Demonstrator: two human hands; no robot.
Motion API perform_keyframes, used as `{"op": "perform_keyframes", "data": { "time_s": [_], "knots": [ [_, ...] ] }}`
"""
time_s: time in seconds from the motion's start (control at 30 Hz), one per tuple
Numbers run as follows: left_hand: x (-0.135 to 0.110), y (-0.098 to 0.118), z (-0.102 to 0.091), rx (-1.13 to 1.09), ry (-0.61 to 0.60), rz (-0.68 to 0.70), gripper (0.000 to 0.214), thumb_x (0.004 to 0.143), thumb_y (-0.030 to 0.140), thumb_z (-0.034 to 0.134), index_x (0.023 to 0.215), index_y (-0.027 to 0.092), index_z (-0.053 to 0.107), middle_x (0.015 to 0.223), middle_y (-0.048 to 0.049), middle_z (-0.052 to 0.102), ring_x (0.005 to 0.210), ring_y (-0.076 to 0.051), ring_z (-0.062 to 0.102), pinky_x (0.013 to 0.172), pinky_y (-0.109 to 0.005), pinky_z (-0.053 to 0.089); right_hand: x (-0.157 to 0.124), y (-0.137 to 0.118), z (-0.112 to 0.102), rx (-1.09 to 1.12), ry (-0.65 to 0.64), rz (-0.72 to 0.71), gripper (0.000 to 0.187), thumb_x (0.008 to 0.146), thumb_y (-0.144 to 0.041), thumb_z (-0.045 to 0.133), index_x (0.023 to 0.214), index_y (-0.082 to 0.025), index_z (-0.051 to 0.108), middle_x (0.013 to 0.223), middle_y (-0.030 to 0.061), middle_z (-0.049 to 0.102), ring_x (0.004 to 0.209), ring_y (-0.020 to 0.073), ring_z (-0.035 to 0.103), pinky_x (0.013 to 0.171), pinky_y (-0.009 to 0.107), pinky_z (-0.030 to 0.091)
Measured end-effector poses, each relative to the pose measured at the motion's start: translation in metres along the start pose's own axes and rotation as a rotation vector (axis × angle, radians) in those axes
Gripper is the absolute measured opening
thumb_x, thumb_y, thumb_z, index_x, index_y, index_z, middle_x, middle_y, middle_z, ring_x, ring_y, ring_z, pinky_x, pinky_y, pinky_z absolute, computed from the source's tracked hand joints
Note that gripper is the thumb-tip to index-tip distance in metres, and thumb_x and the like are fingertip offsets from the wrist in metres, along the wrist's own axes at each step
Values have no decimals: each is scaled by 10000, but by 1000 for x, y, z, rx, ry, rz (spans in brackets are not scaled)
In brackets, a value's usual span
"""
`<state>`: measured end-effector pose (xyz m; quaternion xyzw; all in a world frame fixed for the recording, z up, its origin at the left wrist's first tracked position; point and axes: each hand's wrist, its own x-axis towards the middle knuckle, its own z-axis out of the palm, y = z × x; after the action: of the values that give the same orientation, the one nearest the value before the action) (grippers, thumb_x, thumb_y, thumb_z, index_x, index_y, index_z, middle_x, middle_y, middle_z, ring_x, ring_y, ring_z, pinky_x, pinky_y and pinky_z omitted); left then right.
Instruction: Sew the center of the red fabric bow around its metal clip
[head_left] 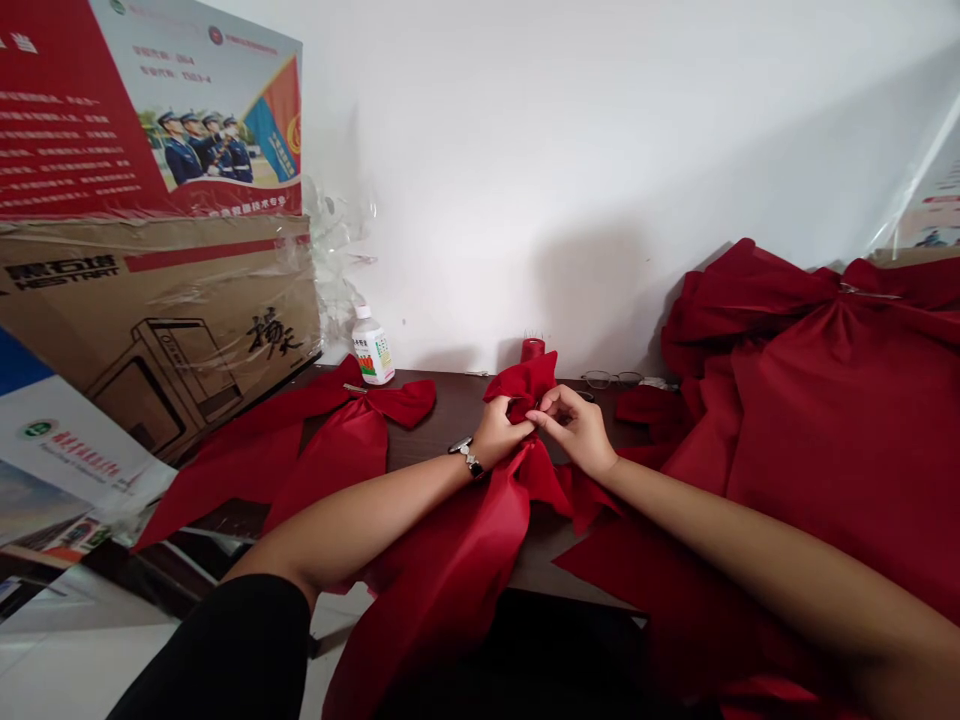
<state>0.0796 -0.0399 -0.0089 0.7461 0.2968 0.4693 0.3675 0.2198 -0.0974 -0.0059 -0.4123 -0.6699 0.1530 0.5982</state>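
A red fabric bow (529, 378) is held up above the table, its long tails hanging over the front edge. My left hand (501, 437), with a watch on the wrist, is closed round the gathered middle of the bow. My right hand (581, 430) pinches thumb and forefinger together right at that gather; what lies between the fingertips is too small to make out. Just behind stands a spool of red thread (533, 347) with thin pins or needles sticking up from its top.
To the left, a finished-looking red bow (352, 430) with a metal pin lies by a white bottle (371, 348). Large red bows (825, 380) are piled at the right. Glasses (611, 379) lie near the wall. A cardboard box (165, 320) stands at the left on the dark table (442, 400).
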Motion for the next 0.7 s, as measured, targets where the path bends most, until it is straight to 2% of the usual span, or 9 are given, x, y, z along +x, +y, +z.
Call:
{"op": "perform_keyframes", "data": {
  "time_s": [0.07, 0.13, 0.2, 0.27, 0.4, 0.47, 0.53, 0.63, 0.7],
  "knots": [
    [0, 7, -4, -86, -43, 9, 242, 699, 257, 719, 856, 112, 606, 897, -77, 683, 831, -169, 626, 796, -292, 479, 6, -3, -5, 139, 55, 55, 354, 763, -484, 689, 745, -189, 493, 619, -38, 498, 540, 80, 454, 529, 208, 376],
    [-1, 15, -9, -229, -116, -13, 336, 688, 316, 752, 902, 110, 595, 908, -77, 677, 824, -163, 629, 798, -298, 485, 14, -5, -14, 219, 70, 105, 381, 824, -538, 586, 723, -187, 477, 574, -49, 455, 483, 66, 411, 478, 202, 341],
    [-2, 23, -15, -368, -221, -51, 403, 683, 336, 768, 963, 113, 585, 880, -63, 670, 779, -154, 637, 783, -308, 496, 24, -6, -22, 228, -18, 157, 414, 829, -564, 556, 700, -174, 509, 530, -49, 448, 424, 59, 388, 425, 203, 304],
    [-3, 28, -20, -470, -306, -70, 410, 697, 349, 766, 983, 121, 580, 847, -48, 665, 727, -140, 638, 755, -306, 504, 32, -8, -30, 240, -163, 222, 412, 754, -551, 652, 698, -151, 566, 523, -36, 488, 394, 59, 402, 392, 205, 292],
    [-3, 34, -25, -528, -354, -74, 424, 696, 348, 774, 1001, 134, 571, 822, -32, 664, 694, -132, 639, 737, -303, 509, 39, -12, -36, 323, -358, 326, 388, 687, -470, 745, 849, -133, 640, 611, -17, 565, 414, 41, 402, 388, 189, 290],
    [-2, 35, -25, -511, -338, -66, 456, 683, 346, 784, 1027, 140, 568, 871, -41, 670, 725, -143, 651, 769, -322, 512, 39, -14, -37, 454, -363, 407, 393, 661, -409, 782, 914, -145, 638, 661, -19, 574, 444, 37, 416, 387, 174, 265],
    [-2, 37, -26, -456, -301, -35, 491, 664, 351, 797, 1049, 141, 575, 973, -70, 676, 826, -171, 664, 839, -345, 502, 38, -16, -37, 576, -314, 471, 396, 643, -374, 803, 927, -163, 625, 635, -44, 534, 447, 35, 409, 380, 161, 232],
    [-3, 39, -26, -373, -284, 31, 498, 663, 394, 792, 1039, 133, 597, 1129, -119, 655, 1039, -233, 628, 941, -368, 461, 38, -19, -38, 638, -249, 464, 342, 673, -359, 782, 909, -184, 606, 554, -83, 427, 426, 25, 339, 374, 150, 205],
    [-5, 40, -27, -364, -290, 70, 485, 688, 439, 763, 1024, 129, 603, 1169, -134, 642, 1123, -264, 592, 972, -380, 442, 38, -22, -40, 673, -236, 442, 326, 687, -331, 768, 927, -194, 597, 558, -82, 426, 421, 25, 308, 366, 150, 193]
  ]
}}
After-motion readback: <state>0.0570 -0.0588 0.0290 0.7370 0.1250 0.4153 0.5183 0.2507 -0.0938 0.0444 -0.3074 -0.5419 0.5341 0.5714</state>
